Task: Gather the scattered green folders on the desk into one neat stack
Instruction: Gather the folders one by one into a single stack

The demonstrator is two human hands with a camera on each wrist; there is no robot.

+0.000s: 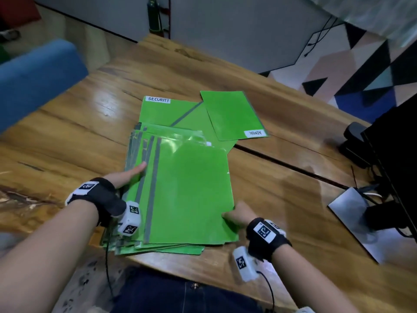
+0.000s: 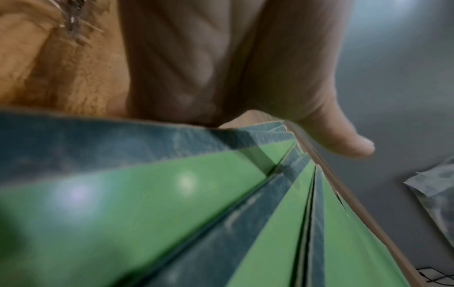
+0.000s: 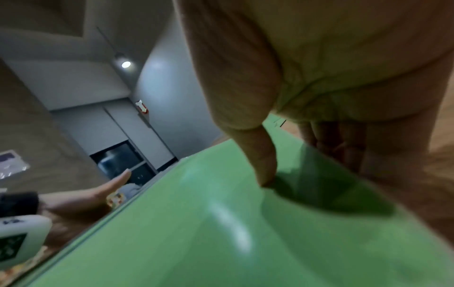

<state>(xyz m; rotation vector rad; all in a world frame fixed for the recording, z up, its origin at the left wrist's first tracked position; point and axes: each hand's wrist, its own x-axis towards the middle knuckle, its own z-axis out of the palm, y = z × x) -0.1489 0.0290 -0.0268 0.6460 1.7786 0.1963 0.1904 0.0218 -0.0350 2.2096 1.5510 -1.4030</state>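
A fanned stack of green folders (image 1: 140, 222) with grey spines lies at the near edge of the wooden desk (image 1: 282, 199). My left hand (image 1: 128, 176) lies flat against the stack's left edge, fingers straight and thumb free; the left wrist view shows that hand (image 2: 196, 68) beside the layered folder edges (image 2: 172, 213). My right hand (image 1: 234, 216) pinches the top green folder (image 1: 191, 188) at its right edge, thumb (image 3: 258, 155) on its cover (image 3: 221, 233) and fingers beneath. Farther back lie a folder labelled SECURITY (image 1: 167, 111) and one labelled ADMIN (image 1: 232, 114), which overlap.
A black monitor (image 1: 394, 154) on a silver stand base (image 1: 354, 220) with cables fills the desk's right side. A dark object (image 1: 354, 141) sits beside it. A blue chair (image 1: 33, 80) stands at the far left. Bare wood lies left and right of the stack.
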